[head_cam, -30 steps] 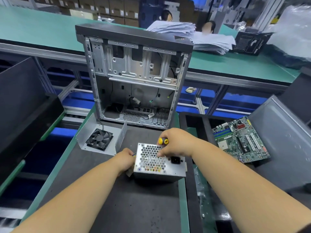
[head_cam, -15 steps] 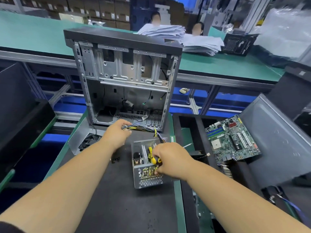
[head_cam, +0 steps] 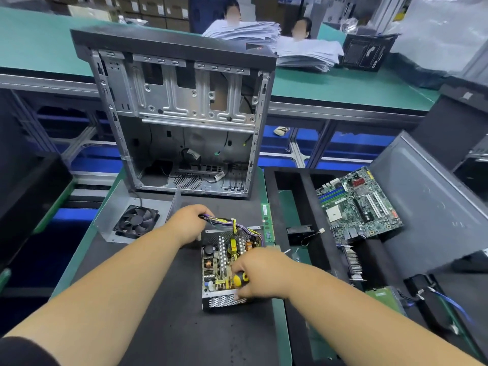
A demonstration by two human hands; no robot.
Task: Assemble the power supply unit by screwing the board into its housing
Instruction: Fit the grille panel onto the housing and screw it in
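While the power supply housing [head_cam: 224, 299] lies open-topped on the black mat [head_cam: 163, 326], its board [head_cam: 224, 262] sits inside with coils, a dark capacitor and pale heat-sink fins facing up. The left hand [head_cam: 188, 223] is at the far left corner of the housing, its fingers curled round the wire bundle [head_cam: 229, 224], a loom of purple, yellow and black leads that arches from the hand over the back edge to the board. The right hand [head_cam: 260, 276] rests over the near right part of the housing, gripping a screwdriver [head_cam: 240, 279] with a yellow and black handle; the handle points left over the board, and its tip is hidden under the hand. The perforated front wall of the housing faces the camera.

Behind them stands an empty computer case [head_cam: 182, 122], upright, its open side toward the person. To the left of the hands a black fan [head_cam: 136, 221] lies in a bent grey metal bracket [head_cam: 116, 207]. A green memory stick [head_cam: 267, 223] lies just beside the right edge of the housing. Further right, a green motherboard [head_cam: 359, 207] leans in a black tray [head_cam: 306, 196], against a grey side panel [head_cam: 427, 202]. Beyond the green bench, 2 people sit behind stacks of paper [head_cam: 264, 38].
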